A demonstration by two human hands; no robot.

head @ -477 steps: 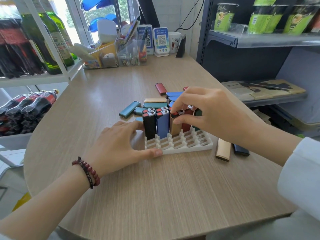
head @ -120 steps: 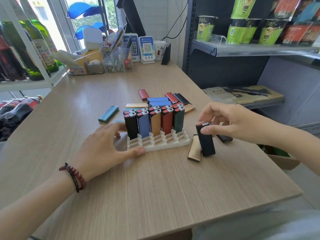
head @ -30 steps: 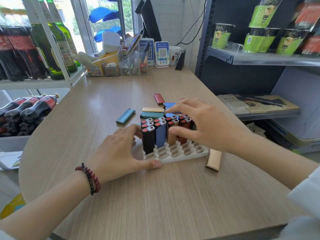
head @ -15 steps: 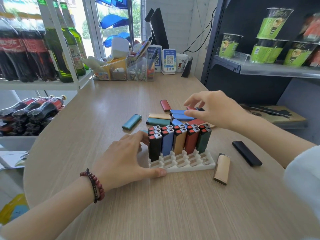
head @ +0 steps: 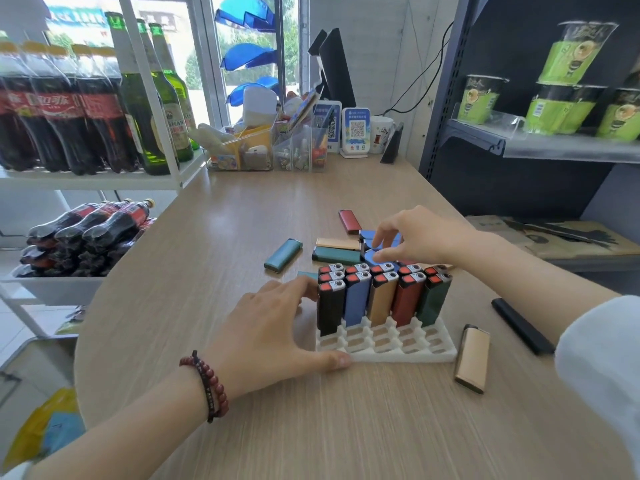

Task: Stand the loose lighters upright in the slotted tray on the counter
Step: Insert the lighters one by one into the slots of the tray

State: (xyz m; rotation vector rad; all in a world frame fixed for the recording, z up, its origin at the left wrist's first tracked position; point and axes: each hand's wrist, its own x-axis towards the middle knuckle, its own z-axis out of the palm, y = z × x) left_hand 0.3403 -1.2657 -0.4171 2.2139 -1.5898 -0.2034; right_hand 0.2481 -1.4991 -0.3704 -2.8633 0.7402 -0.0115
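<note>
A white slotted tray [head: 398,353] lies on the wooden counter [head: 311,427]. Several lighters stand upright in its back rows, among them a black one [head: 330,306] and a dark green one [head: 434,299]; the front rows show bare slots. My left hand [head: 273,330] rests flat against the tray's left edge, thumb on its front corner. Behind the tray my right hand [head: 419,242] pinches a blue lighter [head: 375,252] in the loose pile. Other loose lighters lie flat: teal [head: 283,255], red [head: 349,221], tan [head: 472,356], black [head: 521,325].
A white rack with cola and green beer bottles [head: 104,109] stands at the left. Clear organiser boxes [head: 270,150] and a QR sign [head: 356,131] sit at the counter's far end. A dark shelf unit with green cups [head: 554,109] lines the right side.
My right hand left the tray's upright lighters and reached back to the loose pile, where its fingers closed on a blue lighter. My left hand stayed against the tray.
</note>
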